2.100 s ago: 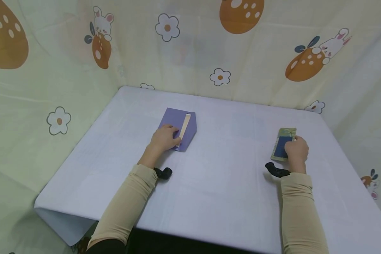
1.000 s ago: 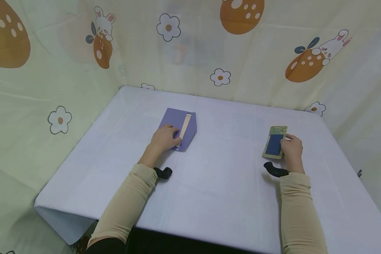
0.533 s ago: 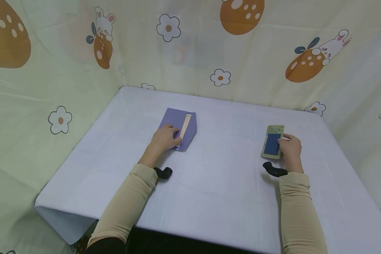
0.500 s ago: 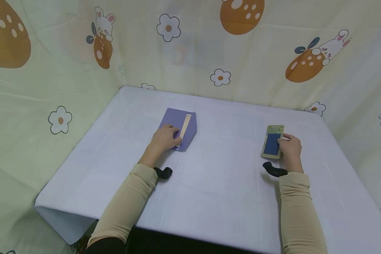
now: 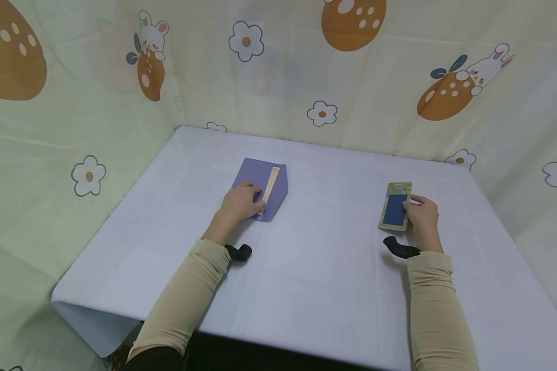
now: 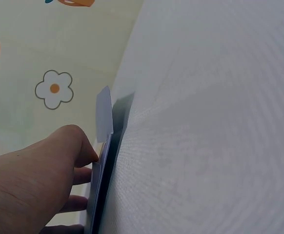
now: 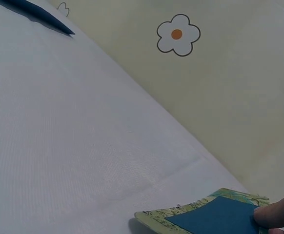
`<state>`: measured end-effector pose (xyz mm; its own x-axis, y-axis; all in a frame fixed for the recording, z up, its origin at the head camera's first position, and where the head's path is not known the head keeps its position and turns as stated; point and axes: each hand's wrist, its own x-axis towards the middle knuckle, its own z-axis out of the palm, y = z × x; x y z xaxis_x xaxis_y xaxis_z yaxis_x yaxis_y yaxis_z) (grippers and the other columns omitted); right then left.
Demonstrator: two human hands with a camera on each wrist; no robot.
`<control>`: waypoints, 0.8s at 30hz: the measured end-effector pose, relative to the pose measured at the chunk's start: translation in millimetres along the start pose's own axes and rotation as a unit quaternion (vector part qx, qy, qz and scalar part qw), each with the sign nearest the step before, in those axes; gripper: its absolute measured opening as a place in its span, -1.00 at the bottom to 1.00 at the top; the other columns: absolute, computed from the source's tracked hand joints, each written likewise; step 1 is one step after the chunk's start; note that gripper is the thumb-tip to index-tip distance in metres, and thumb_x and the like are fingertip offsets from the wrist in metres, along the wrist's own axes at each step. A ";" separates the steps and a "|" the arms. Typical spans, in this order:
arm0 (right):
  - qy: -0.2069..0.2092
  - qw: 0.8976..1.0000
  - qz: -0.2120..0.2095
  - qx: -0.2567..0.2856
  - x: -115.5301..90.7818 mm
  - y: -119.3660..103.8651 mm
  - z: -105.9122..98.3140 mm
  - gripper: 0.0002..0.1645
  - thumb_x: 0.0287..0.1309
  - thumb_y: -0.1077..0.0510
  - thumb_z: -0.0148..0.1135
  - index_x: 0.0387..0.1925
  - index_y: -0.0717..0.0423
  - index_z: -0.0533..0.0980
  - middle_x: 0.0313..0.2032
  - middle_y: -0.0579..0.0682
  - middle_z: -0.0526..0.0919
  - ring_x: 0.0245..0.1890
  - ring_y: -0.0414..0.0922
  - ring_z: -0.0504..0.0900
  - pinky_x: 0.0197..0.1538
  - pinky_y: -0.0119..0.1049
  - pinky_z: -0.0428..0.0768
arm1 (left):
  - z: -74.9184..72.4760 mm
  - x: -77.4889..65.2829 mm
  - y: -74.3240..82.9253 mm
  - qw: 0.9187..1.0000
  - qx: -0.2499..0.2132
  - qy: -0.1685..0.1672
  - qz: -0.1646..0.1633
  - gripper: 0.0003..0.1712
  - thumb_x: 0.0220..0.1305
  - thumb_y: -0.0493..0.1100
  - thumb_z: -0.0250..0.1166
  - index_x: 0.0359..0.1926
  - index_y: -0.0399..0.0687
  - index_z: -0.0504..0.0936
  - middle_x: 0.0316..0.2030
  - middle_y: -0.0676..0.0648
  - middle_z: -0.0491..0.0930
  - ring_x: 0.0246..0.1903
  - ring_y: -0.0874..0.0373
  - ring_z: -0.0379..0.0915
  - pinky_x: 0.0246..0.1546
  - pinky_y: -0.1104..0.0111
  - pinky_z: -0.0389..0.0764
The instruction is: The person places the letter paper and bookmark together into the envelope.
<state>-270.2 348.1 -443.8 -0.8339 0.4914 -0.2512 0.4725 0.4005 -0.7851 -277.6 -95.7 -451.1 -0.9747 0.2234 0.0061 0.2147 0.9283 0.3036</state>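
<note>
In the head view, a purple envelope lies left of the table's middle, a pale strip along its right side. My left hand rests on it, fingers and thumb touching its upper face. From the left wrist, the envelope's flap stands up at an angle, and the thumb touches near its fold. At the right, my right hand pinches the right edge of a card, which has a green patterned border and dark blue panel. In the right wrist view the card tilts, its lower fingers mostly hidden.
A white cloth covers the table. Its back and left edges meet a patterned curtain. Black camera mounts stick out from both wrists. Near the upper left of the right wrist view is a dark, pointed shape.
My right hand has carried the card a short way left and slightly away from me; more of the card shows now. The left hand and envelope stay in place.
</note>
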 end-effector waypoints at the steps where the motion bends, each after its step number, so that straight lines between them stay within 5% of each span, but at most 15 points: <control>1: -0.001 1.000 -0.002 -0.002 -0.7 -0.7 0.5 -0.35 0.31 0.05 -0.04 0.40 0.01 0.20 0.22 0.15 0.42 -0.24 -0.27 0.49 -0.48 -0.59 0.40 | 0.4 0.1 -0.4 1.000 0.000 0.000 0.000 -0.36 0.16 0.10 0.10 0.27 0.02 0.46 0.28 -0.17 0.38 0.30 -0.11 0.27 0.22 0.06 0.40; 24: -0.009 1.000 -0.012 -0.010 -3.4 -5.0 9.1 -0.33 0.29 0.01 0.00 0.40 0.02 0.20 0.25 0.14 0.41 -0.35 -0.38 0.43 -0.39 -0.57 0.44 | 1.0 -0.7 -1.0 1.000 -0.002 0.002 0.000 -0.36 0.16 0.11 0.10 0.27 0.03 0.46 0.28 -0.16 0.38 0.30 -0.11 0.26 0.23 0.04 0.39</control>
<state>-272.4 337.4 -444.2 -0.8496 0.4678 -0.2434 0.4584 0.4268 -0.7796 -277.1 -96.5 -452.3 -0.9749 0.2223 0.0100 0.2145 0.9270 0.3077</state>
